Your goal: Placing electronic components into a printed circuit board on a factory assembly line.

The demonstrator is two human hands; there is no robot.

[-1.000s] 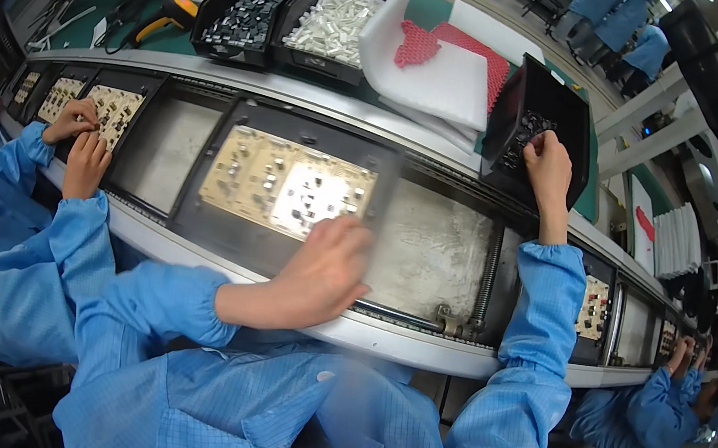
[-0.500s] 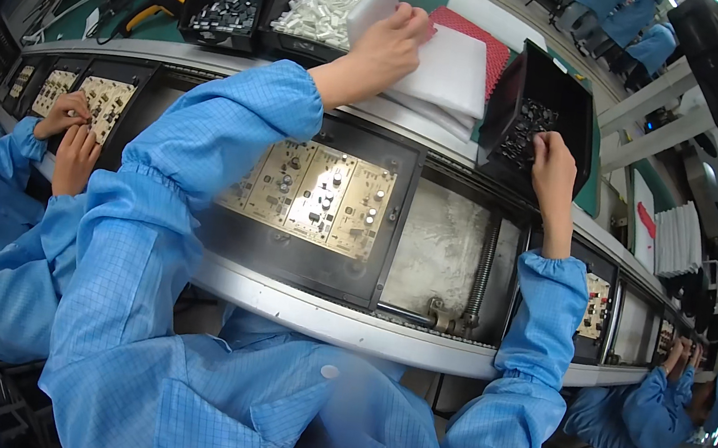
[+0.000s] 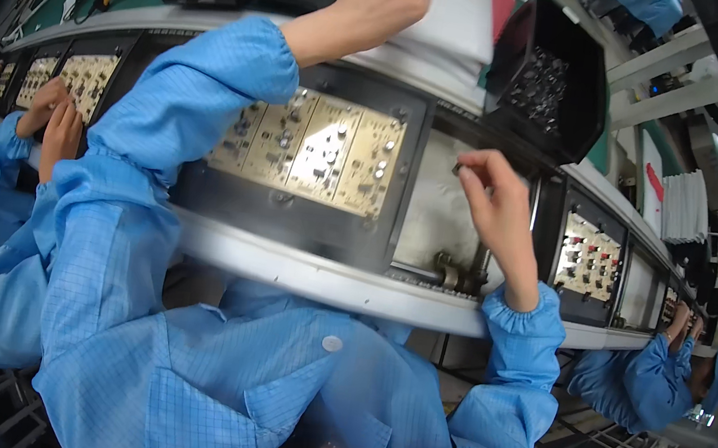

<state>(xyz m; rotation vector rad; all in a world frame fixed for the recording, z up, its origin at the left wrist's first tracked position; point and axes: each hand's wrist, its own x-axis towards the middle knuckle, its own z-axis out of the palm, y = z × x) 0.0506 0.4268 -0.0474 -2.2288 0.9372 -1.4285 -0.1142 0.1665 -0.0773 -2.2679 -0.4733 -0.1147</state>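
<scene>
Item, left hand [image 3: 371, 6]: is hovering by the white foam sheets [image 3: 460, 20]; whether it is gripping anything, I cannot tell. Item, right hand [image 3: 498, 213]: is keeping well apart from the left, pinching a small dark part [image 3: 457, 169] above a grey metal plate [image 3: 427, 224]. Item, tan circuit board [image 3: 310, 147]: is lying in its black tray [image 3: 313, 232], between the person's sleeves.
</scene>
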